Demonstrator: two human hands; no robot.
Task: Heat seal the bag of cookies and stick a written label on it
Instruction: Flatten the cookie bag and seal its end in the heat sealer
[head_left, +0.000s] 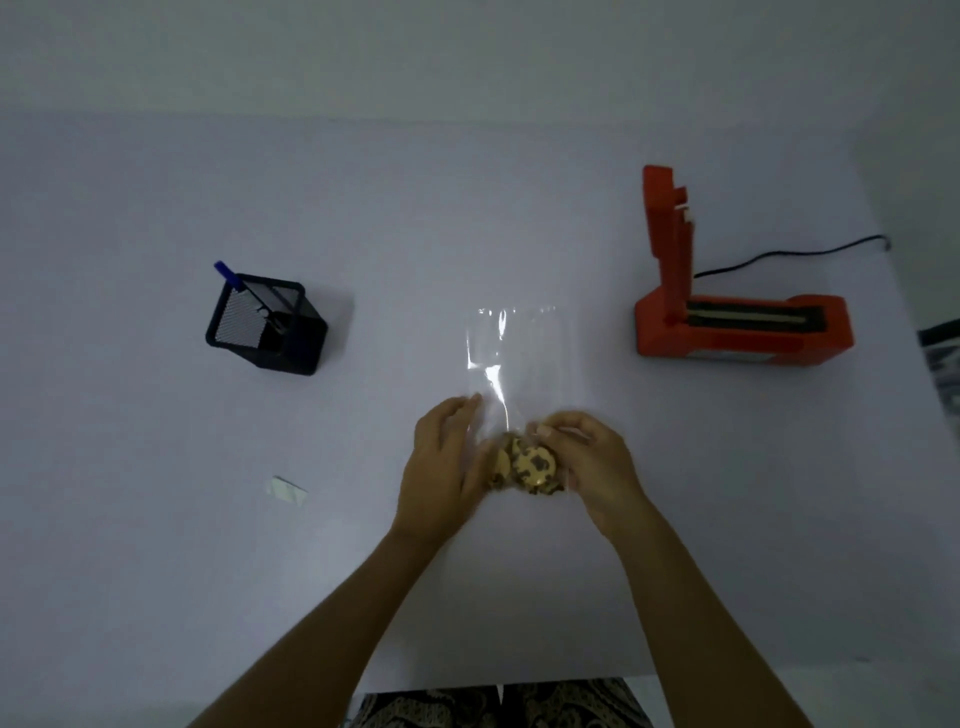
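Head view: left hand (441, 457) and right hand (587, 457) grip cookie bag (511, 374); flatten its unsealed mouth beyond them before sealing.

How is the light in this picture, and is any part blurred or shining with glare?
Head view: dim, bluish light with soft shadows; white glare streaks on the clear bag; the left hand and right hand look slightly blurred around the cookies; the wide lens tilts the orange heat sealer and pen holder.
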